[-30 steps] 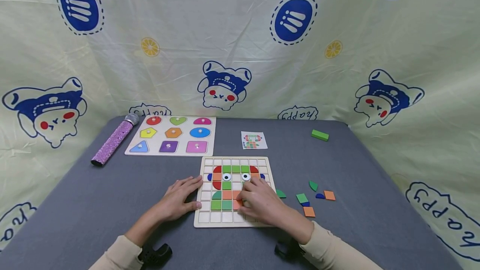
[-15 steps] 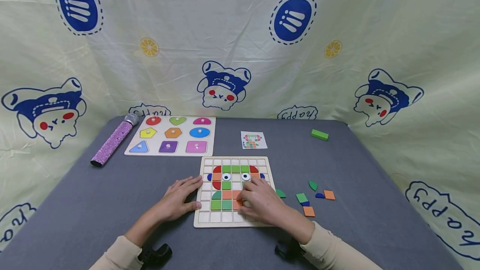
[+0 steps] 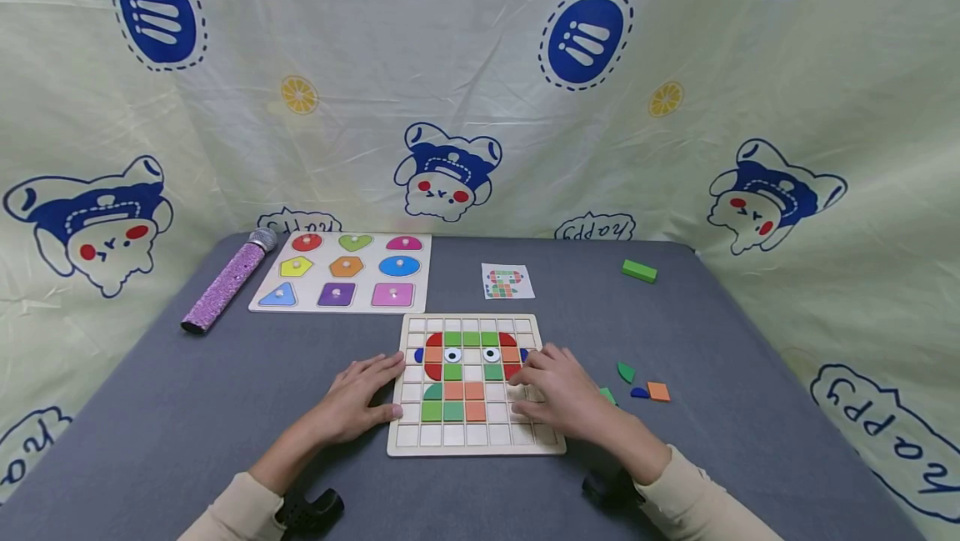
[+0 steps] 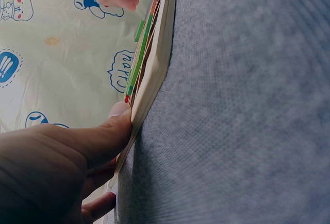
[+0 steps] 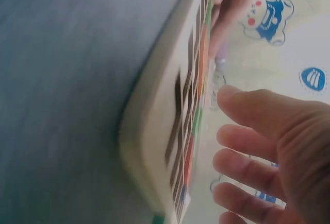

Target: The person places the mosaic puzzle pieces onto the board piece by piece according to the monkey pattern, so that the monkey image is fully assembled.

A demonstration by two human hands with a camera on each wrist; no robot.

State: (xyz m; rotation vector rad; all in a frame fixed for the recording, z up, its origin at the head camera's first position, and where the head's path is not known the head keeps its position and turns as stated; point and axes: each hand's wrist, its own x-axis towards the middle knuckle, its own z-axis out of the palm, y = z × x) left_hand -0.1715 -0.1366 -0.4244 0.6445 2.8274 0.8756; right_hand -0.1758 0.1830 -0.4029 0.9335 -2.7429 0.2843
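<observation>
A pale wooden grid board (image 3: 480, 451) lies in front of the person, filled partly with colored tiles. Red rounded tiles (image 3: 434, 372), green squares (image 3: 452, 338) and two eye tiles (image 3: 491, 353) make up its upper part. Lower down sit orange squares (image 3: 476, 412) and more green tiles (image 3: 432, 411). The left hand (image 3: 360, 398) rests against the board's left edge, thumb (image 4: 121, 112) at the rim in the left wrist view. Over the board's right side hovers the right hand (image 3: 561, 395); its fingers (image 5: 245, 170) are spread and loosely bent, with nothing between them.
Loose tiles lie right of the board, among them an orange square (image 3: 658, 392) and a green piece (image 3: 626, 372). Behind stand a pattern card (image 3: 508, 281), a green block (image 3: 640, 271), a shape puzzle (image 3: 262, 304) and a glittery purple microphone (image 3: 228, 284).
The right hand has drawn back to the right from the middle of the board, uncovering the orange squares and a green tile under the right eye. The left hand has stayed put.
</observation>
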